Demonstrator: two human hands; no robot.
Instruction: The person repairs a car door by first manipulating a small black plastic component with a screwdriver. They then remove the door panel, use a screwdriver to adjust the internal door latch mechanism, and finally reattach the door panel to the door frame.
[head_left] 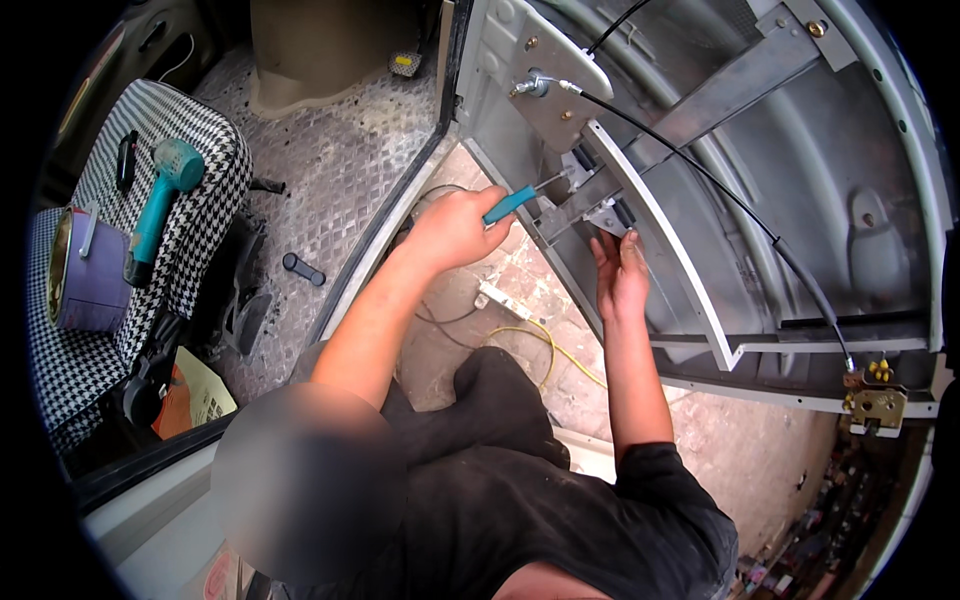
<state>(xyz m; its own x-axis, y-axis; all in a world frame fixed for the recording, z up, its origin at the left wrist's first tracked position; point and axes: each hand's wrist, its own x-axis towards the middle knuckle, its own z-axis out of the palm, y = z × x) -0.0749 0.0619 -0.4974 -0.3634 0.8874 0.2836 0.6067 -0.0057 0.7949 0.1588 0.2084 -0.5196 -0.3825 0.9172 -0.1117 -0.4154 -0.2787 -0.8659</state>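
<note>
Left hand's (pixel 462 228) fingers are clamped on the teal screwdriver (pixel 510 205), over at the door (pixel 705 240); push off-line and the tip could slip, perhaps jabbing the right hand (pixel 626 285) under the metal bracket (pixel 608 217), its grip impossible to tell. The screwdriver's long axis slants, tip rightward and up the view.

A vehicle seat (pixel 218 112) with black-and-white houndstooth cover stands in the cab. To the right of the seat spreads the grey cab floor (pixel 330 150), with raised pattern (it is dirty, with dark specks). Behind this floor, above and right of the seat, rises a brownish hump (pixel 310 45). Farther right of the seat, past the sill (pixel 364 278), light brightens the pale ground (pixel 545 285).
</note>
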